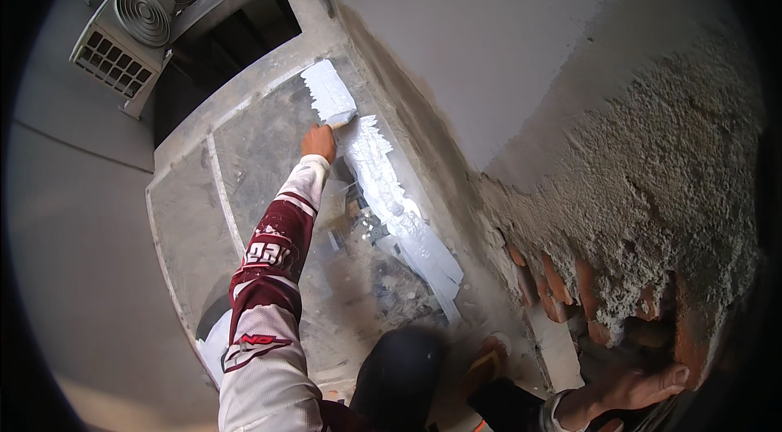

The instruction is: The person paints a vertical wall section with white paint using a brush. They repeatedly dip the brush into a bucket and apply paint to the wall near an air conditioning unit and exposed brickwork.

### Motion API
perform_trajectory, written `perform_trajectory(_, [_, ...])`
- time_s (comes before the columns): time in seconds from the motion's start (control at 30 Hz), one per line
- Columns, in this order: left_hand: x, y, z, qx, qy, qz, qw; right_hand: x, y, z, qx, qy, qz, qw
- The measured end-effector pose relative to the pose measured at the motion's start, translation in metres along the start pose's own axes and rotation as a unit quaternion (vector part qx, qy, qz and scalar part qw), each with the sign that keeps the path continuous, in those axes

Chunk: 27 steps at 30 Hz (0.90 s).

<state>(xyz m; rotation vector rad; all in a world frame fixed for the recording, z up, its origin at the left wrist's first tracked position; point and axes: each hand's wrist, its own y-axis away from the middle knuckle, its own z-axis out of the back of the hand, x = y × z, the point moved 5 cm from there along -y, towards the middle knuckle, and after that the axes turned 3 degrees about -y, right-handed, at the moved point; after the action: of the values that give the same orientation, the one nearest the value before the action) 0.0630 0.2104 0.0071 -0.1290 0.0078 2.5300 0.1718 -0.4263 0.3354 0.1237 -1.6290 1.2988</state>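
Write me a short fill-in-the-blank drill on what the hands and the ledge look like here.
1. The left hand holds a brush that spreads ____ paint on the concrete ledge.
2. The right hand rests against the ____ beside exposed red bricks.
3. The left sleeve is white and ____.

Missing words: white; wall; maroon
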Motion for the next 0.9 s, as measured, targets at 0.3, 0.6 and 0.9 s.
perform_trajectory(0.3, [-0.030, 0.077, 0.022, 0.061, -0.019, -0.073, 0.995, 0.018, 0.007, -0.010, 0.009, 0.069, 0.108, 0.992])
perform_trajectory(0.6, [-0.045, 0.169, 0.012, 0.075, -0.032, -0.174, 0.981, 0.036, 0.009, -0.023, 0.062, -0.069, 0.047, 0.995])
perform_trajectory(0.9, [-0.060, 0.224, 0.009, 0.078, -0.020, -0.210, 0.974, 0.049, 0.004, -0.036, 0.087, -0.145, 0.094, 0.981])
